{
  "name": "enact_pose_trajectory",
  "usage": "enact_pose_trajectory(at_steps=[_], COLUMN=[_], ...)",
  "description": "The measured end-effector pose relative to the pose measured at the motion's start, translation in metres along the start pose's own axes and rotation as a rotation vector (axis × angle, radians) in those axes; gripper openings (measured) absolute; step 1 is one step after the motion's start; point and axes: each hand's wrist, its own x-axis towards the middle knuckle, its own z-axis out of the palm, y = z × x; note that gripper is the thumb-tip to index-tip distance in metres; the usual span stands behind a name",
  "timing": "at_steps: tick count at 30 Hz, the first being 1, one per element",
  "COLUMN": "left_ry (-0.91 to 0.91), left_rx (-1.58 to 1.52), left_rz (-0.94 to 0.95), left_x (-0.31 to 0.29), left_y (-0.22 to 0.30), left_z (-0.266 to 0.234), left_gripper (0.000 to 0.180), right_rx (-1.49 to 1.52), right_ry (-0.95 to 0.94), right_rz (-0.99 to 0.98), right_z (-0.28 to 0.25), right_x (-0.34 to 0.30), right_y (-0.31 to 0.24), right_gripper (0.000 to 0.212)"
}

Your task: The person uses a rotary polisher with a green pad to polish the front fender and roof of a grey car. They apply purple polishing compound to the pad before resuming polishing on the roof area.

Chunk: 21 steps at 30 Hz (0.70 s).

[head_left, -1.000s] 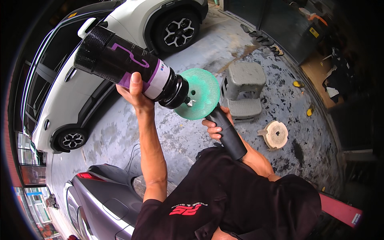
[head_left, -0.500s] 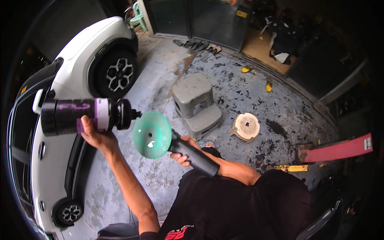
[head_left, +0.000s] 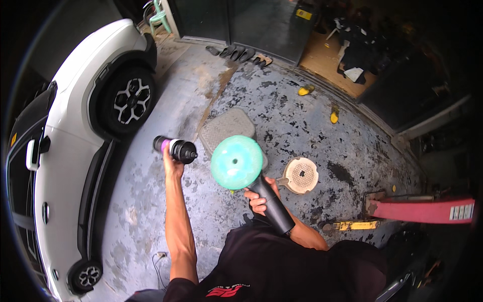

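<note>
My left hand (head_left: 173, 166) is wrapped round a dark squeeze bottle (head_left: 183, 151) with a purple and white label. Its nozzle end tips toward the lower right, beside the pad but apart from it. In my right hand (head_left: 257, 202) is the black body of a handheld polisher (head_left: 275, 208), gripped just below its head. The polisher's round green foam pad (head_left: 238, 175) faces up at me, with a small hole in the middle and a wet-looking sheen. The pad hides part of a grey step stool (head_left: 226, 126) behind it.
A white car (head_left: 75, 58) stands along the left. On the worn grey floor lie a beige perforated disc (head_left: 302, 177), yellow footwear (head_left: 305, 90) and a cable plug (head_left: 161, 255). At right are a red metal arm (head_left: 422, 210) and a yellow bar (head_left: 354, 225). Sandals (head_left: 244, 54) line the doorway.
The bottle has moved right and away from me, turning from side-on to nozzle toward me. The polisher has shifted right, its pad now in front of the stool. Both stay held.
</note>
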Motion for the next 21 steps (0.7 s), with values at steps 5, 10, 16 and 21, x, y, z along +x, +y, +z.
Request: enact_pose_trajectory(at_steps=[5, 10, 16, 21], left_ry=[-0.044, 0.023, 0.1, 0.005], left_rx=[-0.348, -0.724, -0.61, -0.611], left_rz=[-0.499, -0.826, -0.656, -0.661], left_x=[0.083, 0.148, 0.156, 0.144], left_y=[-0.115, -0.175, -0.208, -0.212], left_z=[0.041, 0.041, 0.059, 0.055], left_gripper=[0.066, 0.088, 0.082, 0.087], right_rx=[0.027, 0.007, 0.043, 0.063], right_ry=[-0.016, 0.031, 0.086, 0.162], right_rz=[-0.201, -0.31, -0.395, -0.351], right_z=[0.043, 0.075, 0.103, 0.107], right_x=[-0.027, -0.051, -0.053, -0.039], right_y=[-0.065, -0.123, -0.155, -0.176], right_gripper=[0.082, 0.099, 0.104, 0.106])
